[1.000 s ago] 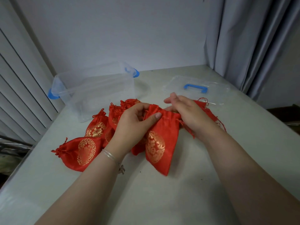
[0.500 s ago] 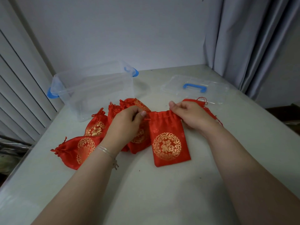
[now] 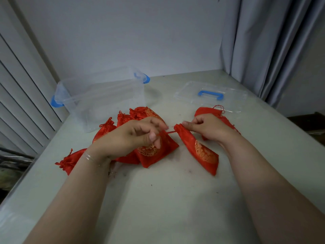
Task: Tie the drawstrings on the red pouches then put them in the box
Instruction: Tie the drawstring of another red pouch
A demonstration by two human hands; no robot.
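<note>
A red pouch (image 3: 200, 150) with a gold emblem lies slanted on the table, its mouth gathered tight. My right hand (image 3: 205, 127) pinches that gathered neck. My left hand (image 3: 139, 136) pinches the red drawstring (image 3: 170, 132), which runs taut from the pouch's mouth to my fingers. Several more red pouches (image 3: 151, 152) lie heaped under and behind my left hand. Another pouch (image 3: 209, 110) lies behind my right hand. The clear plastic box (image 3: 103, 101) with blue latches stands open at the back left, and I see nothing inside it.
The box's clear lid (image 3: 211, 95) with a blue handle lies flat at the back right. A grey curtain (image 3: 272, 50) hangs past the table's right corner. White slats (image 3: 21, 95) run along the left edge. The pale table (image 3: 167, 199) stretches bare toward me.
The pouch was flat with its mouth open; now its mouth is cinched and it has swung to the right. My left hand has pulled the drawstring out leftward.
</note>
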